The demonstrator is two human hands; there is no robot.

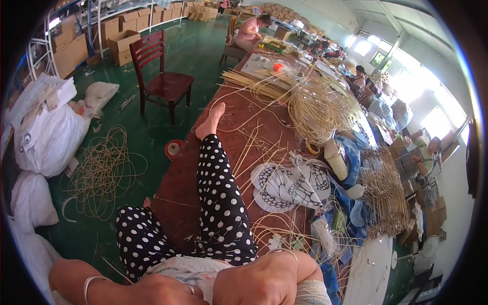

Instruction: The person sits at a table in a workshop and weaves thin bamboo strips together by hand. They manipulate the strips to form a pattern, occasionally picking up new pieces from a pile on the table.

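Note:
At the lower edge, in front of my lap, my left hand and my right hand are close together. Both look curled closed, with the backs of the hands up. Their fingertips and anything between them are cut off by the frame's edge. White cloth lies over my lap just beyond them. Nearest to my right hand are bent thin cane strips on the red-brown table. Beyond these lie white wing-shaped pieces with black veining, partly under clear plastic.
One leg in dotted trousers stretches along the table. Further off sit a coil of cane and a bundle of hooked strips. On the floor are loose cane loops, white sacks and a wooden chair. Other people work further back.

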